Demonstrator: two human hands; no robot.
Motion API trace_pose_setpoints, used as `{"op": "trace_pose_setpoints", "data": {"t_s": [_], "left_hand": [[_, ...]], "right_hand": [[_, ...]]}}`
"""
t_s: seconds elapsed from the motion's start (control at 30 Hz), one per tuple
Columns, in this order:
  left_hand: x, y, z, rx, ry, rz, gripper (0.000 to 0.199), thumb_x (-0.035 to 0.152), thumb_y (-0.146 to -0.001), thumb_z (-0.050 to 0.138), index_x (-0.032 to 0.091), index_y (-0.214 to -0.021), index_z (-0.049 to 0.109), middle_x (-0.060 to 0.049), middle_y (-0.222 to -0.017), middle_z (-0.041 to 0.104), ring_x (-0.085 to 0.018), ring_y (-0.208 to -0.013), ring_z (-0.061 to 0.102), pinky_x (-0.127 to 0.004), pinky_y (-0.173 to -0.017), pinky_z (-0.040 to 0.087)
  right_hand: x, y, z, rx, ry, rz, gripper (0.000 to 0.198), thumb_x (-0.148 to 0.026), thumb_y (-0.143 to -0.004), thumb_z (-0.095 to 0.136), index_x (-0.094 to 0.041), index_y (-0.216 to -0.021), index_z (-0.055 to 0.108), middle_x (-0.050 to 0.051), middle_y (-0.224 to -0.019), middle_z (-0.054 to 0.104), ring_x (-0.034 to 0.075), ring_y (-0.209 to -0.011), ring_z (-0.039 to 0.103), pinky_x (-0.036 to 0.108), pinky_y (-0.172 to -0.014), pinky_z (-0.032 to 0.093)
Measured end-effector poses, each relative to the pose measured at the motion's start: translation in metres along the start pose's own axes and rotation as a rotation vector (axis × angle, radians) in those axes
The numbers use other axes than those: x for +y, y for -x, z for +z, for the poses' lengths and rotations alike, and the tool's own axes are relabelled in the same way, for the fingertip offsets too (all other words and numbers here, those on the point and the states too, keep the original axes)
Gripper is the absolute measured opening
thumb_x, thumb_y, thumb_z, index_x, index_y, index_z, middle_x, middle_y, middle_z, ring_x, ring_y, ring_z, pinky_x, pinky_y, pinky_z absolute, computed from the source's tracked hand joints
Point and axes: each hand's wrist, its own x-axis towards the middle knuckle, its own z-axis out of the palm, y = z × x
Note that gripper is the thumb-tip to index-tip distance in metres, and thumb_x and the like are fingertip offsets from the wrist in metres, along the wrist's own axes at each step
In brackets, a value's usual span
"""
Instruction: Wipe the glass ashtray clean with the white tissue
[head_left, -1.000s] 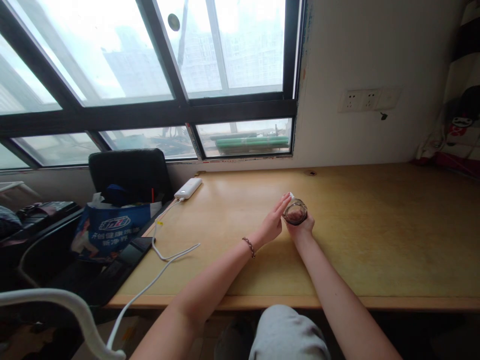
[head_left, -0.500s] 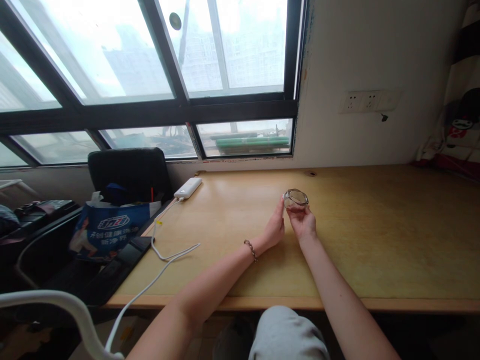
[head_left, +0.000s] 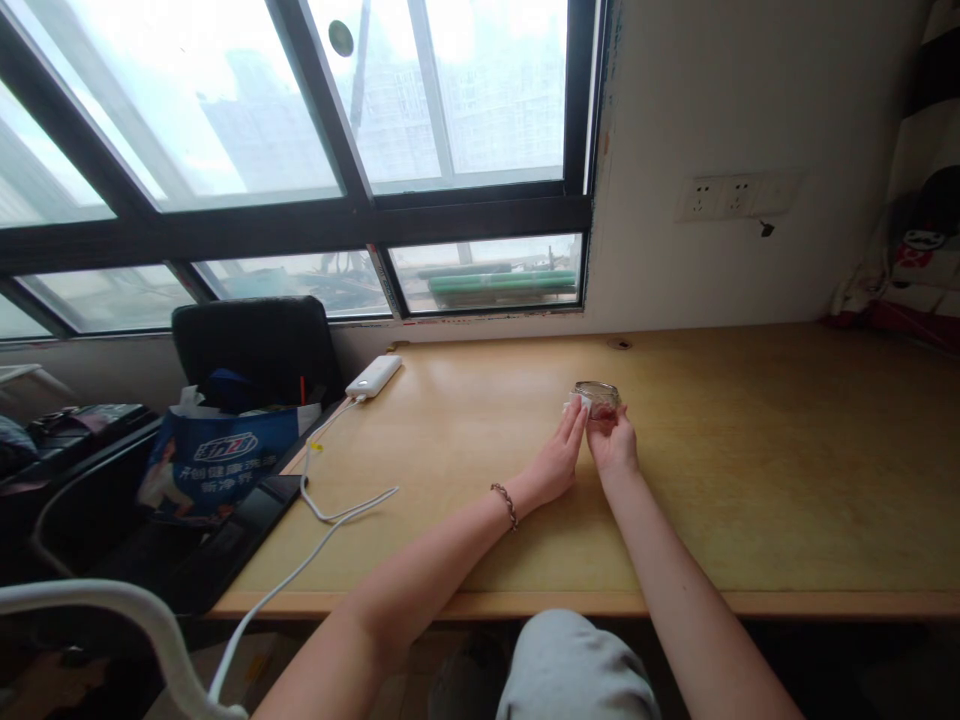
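Observation:
Above the middle of the table, a small round clear glass bowl (head_left: 604, 392) is held up with its rim facing up and slightly toward me. My right hand (head_left: 615, 441) grips it from the near right side, thumb and fingers around its wall. A piece of white tissue (head_left: 580, 400) lies between the fingers of my left hand (head_left: 559, 455) and the left side of the glass. Those fingers are pressed together and partly cover the tissue. A chain bracelet (head_left: 507, 506) circles my left wrist.
A white power bank (head_left: 374, 378) sits at the table's left edge, its white cable (head_left: 330, 518) trailing over the near left corner. Left of the table stand a black chair (head_left: 255, 345) and a blue bag (head_left: 225, 455). A window and wall sockets (head_left: 739, 196) are behind.
The glass has tipped more upright, so its opening looks narrower. My left fingers and the tissue have moved right, onto the near left side of the glass.

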Motion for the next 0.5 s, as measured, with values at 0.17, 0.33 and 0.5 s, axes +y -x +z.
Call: {"op": "trace_pose_setpoints", "data": {"t_s": [0.17, 0.33, 0.5], "left_hand": [[-0.003, -0.004, -0.007, -0.053, -0.354, 0.076, 0.066, -0.001, -0.073, 0.027, 0.008, -0.134, 0.003, -0.014, -0.140, 0.000, -0.022, -0.128, -0.001, -0.040, -0.104, 0.019], [0.004, -0.007, -0.013, -0.099, -0.574, 0.148, 0.052, 0.011, -0.083, 0.029, 0.008, -0.133, 0.014, -0.011, -0.140, 0.011, -0.019, -0.128, 0.002, -0.037, -0.105, 0.019], [0.016, -0.009, -0.022, -0.111, -0.695, 0.178, 0.048, 0.012, -0.083, 0.028, 0.008, -0.131, 0.023, -0.010, -0.139, 0.016, -0.019, -0.128, 0.004, -0.038, -0.105, 0.015]], "right_hand": [[0.003, 0.008, 0.004, 0.052, 0.036, 0.061, 0.037, -0.031, -0.088, 0.030, -0.017, -0.061, 0.052, 0.000, -0.057, 0.060, 0.010, -0.061, 0.060, 0.025, -0.071, 0.050], [0.014, 0.016, 0.006, 0.123, 0.172, 0.115, 0.032, -0.033, -0.085, 0.037, -0.015, -0.066, 0.055, 0.002, -0.064, 0.063, 0.011, -0.066, 0.061, 0.023, -0.071, 0.049], [0.021, 0.018, 0.003, 0.069, 0.254, 0.049, 0.025, -0.034, -0.079, 0.046, -0.014, -0.069, 0.056, 0.001, -0.064, 0.063, 0.011, -0.064, 0.060, 0.024, -0.071, 0.049]]}}
